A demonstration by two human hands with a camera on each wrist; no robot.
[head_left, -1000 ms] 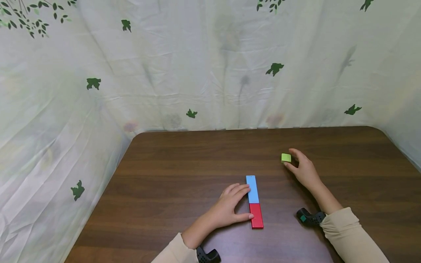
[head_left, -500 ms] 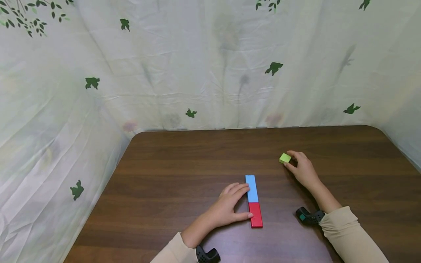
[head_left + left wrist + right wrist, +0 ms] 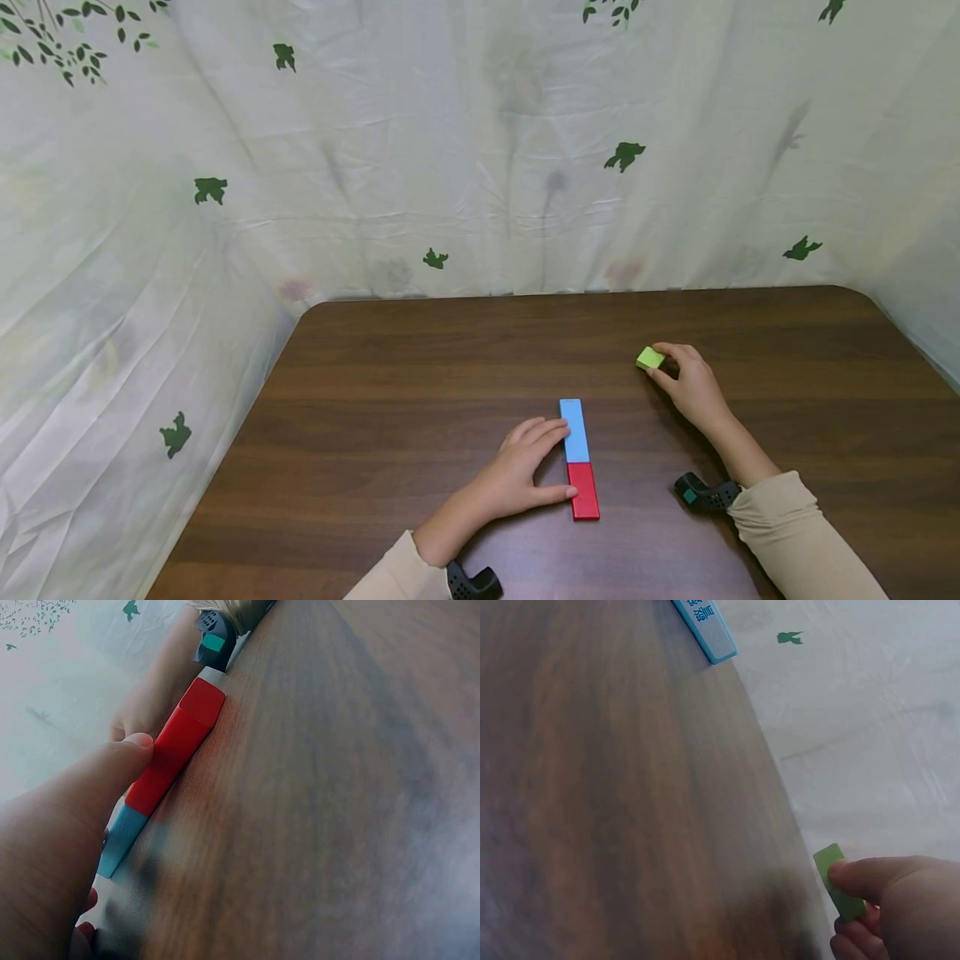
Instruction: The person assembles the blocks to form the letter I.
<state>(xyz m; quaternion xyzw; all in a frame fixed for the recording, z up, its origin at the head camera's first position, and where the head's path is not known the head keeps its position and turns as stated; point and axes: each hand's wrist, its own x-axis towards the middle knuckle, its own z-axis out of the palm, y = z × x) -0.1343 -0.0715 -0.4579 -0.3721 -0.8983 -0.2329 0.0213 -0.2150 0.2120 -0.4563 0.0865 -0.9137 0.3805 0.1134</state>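
Observation:
A blue block and a red block lie end to end on the table, the blue one farther away. My left hand touches their left side, fingertips at the blue block and thumb at the red block; its fingers are fairly straight. To the right and farther back, my right hand pinches a small light-green block between thumb and fingers. In the right wrist view the thumb presses on the green block's face. Printed characters show on the side of the blue block.
The brown wooden table has its far edge against a pale curtain printed with leaves and birds. Each wrist wears a black camera mount; the right mount sits close above the tabletop.
Over the last second the green block has turned in my right fingers and shifted slightly left. My left hand and the red and blue blocks look still.

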